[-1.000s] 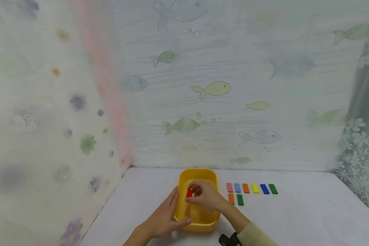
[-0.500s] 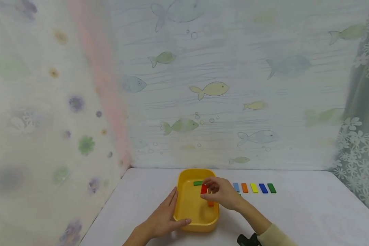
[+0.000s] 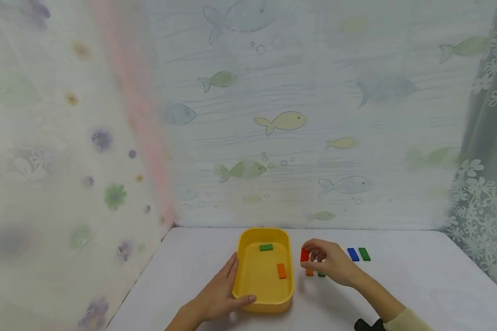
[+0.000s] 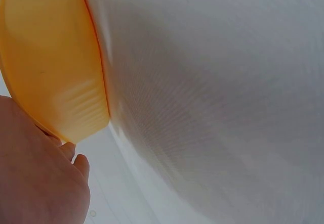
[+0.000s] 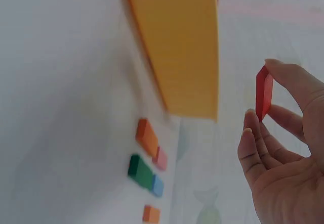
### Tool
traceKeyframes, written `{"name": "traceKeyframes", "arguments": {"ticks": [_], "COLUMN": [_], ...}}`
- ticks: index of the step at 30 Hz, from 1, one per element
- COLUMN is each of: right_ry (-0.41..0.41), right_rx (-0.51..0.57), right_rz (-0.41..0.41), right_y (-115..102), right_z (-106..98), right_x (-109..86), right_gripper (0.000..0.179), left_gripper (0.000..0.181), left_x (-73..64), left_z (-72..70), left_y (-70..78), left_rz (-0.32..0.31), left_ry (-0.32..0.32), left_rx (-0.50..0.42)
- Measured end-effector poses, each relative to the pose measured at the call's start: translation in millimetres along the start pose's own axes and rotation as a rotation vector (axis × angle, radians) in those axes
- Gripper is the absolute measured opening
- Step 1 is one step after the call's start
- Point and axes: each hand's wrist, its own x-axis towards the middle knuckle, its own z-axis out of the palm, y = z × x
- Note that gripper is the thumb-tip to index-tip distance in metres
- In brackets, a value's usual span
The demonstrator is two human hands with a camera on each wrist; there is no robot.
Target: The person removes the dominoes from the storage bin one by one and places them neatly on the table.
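Observation:
My right hand (image 3: 331, 263) pinches a red domino-like block (image 3: 304, 255) between thumb and fingertips, over the table just right of a yellow plastic tub (image 3: 258, 287). In the right wrist view the red block (image 5: 264, 93) stands on edge in the grip, raised above the table. Inside the tub lie a green block (image 3: 266, 247) and an orange block (image 3: 282, 271). My left hand (image 3: 217, 292) rests against the tub's left side, fingers straight along it and thumb at the near rim. The left wrist view shows its fingers touching the tub wall (image 4: 55, 62).
Right of the tub, blocks lie in rows on the white table: blue (image 3: 353, 254) and green (image 3: 365, 253) behind, orange (image 3: 309, 272) in front. Pink (image 5: 160, 159) and light blue (image 5: 157, 185) ones show in the right wrist view. A fish-patterned curtain (image 3: 240, 197) hangs behind.
My right hand has carried the red block from over the tub rightward, past the rim, to above the rows. The tub's green and orange blocks came into view. My left hand has stayed put.

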Motion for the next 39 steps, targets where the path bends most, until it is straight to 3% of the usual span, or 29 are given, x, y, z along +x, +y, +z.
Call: {"name": "traceKeyframes", "arguments": {"ticks": [10, 18, 24, 29, 34, 39], "right_ry": [-0.013, -0.06, -0.119, -0.173, -0.185, -0.189], "right_rx": [-0.094, -0.155, -0.224, -0.242, -0.237, -0.247], "right_rz": [-0.066, -0.018, 0.001, 0.071, 0.127, 0.129], "right_y": [27, 44, 51, 56, 61, 65], "right_z": [-21, -30, -33, -33, -29, -27], "right_x": [-19.9, -28.9, -31.8, -31.0, -30.5, -30.2], "right_gripper": [0.039, 0.046, 0.039, 0.038, 0.038, 0.037], "left_gripper": [0.117, 0.116, 0.117, 0.116, 0.117, 0.117], "left_x": [0.2, 0.0, -0.1, 0.1, 0.6, 0.6], "left_z": [0.7, -0.1, -0.5, -0.8, -0.2, -0.5], "left_y": [0.9, 1.3, 1.5, 1.3, 0.8, 1.1], "left_rz": [-0.023, -0.023, -0.025, -0.024, -0.022, -0.025], "left_ry": [-0.013, -0.014, -0.015, -0.014, -0.011, -0.011], "left_rx": [0.008, 0.003, 0.003, 0.002, 0.002, 0.003]}}
